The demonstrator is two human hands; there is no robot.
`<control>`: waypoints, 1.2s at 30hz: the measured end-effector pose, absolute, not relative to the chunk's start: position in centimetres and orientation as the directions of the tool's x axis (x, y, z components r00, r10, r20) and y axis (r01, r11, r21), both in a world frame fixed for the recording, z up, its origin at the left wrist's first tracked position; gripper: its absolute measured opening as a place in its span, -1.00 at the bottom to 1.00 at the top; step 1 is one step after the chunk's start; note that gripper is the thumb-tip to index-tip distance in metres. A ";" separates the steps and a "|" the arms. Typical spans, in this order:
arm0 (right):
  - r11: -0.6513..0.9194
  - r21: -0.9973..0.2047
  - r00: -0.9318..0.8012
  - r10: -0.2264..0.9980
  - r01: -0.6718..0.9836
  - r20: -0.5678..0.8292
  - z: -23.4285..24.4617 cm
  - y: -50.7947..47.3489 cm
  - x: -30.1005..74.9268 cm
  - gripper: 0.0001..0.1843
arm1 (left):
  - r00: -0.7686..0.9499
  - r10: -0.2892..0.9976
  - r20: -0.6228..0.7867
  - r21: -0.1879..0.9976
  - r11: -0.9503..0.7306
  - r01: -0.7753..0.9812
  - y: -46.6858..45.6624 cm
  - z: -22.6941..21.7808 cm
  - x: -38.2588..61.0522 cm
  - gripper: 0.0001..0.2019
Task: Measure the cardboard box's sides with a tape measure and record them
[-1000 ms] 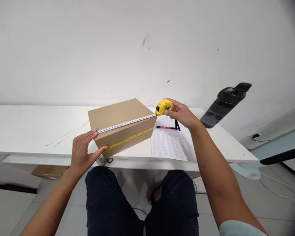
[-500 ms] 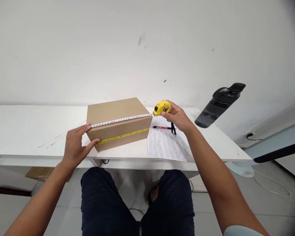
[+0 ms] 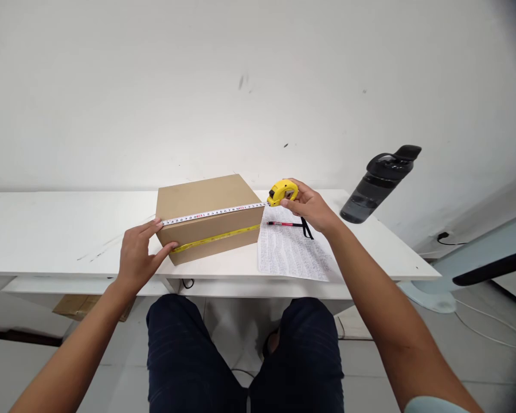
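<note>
A brown cardboard box (image 3: 210, 192) stands on the white table. Along its top front edge stretches the white, numbered blade of a tape measure (image 3: 223, 213). My left hand (image 3: 138, 252) presses the blade's end to the box's left corner with its fingers, while the thumb rests on the front face by a yellow strip (image 3: 217, 237). The strip crosses the front of the box. Just past the right corner, my right hand (image 3: 308, 205) is closed around the yellow tape measure case (image 3: 281, 193). A black strap (image 3: 306, 228) hangs below that hand.
On the table (image 3: 47, 235), right of the box, lie a sheet covered in writing (image 3: 290, 252) and a red and black pen (image 3: 284, 223). A dark water bottle (image 3: 376, 186) stands farther right, near the wall. Below the table at left is another cardboard box (image 3: 77, 306).
The whole view has shifted slightly. Both hands keep their holds, and the blade stays stretched along the box edge. The black strap has swung a little to the right.
</note>
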State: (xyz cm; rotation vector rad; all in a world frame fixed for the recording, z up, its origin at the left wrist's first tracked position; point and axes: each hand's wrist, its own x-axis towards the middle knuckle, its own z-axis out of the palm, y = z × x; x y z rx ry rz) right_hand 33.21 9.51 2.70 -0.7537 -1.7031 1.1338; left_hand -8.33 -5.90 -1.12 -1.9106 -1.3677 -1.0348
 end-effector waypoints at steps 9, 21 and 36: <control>0.381 -0.924 -0.257 0.889 -0.045 0.379 2.2 8.9 32.8 -0.35 | 0.086 0.536 0.840 0.084 -0.285 0.955 -6.1 -0.9 -7.5 -0.49; 0.317 -0.946 -0.093 0.942 -0.065 0.322 -0.6 -0.3 36.8 -0.44 | 0.036 0.431 0.902 0.068 -0.223 0.972 -8.9 4.0 -5.6 -0.74; 0.206 -0.959 0.183 0.968 -0.196 0.171 -5.2 -2.9 30.9 -0.23 | 0.011 0.874 0.485 0.326 -0.192 0.925 0.4 5.5 -8.0 -0.34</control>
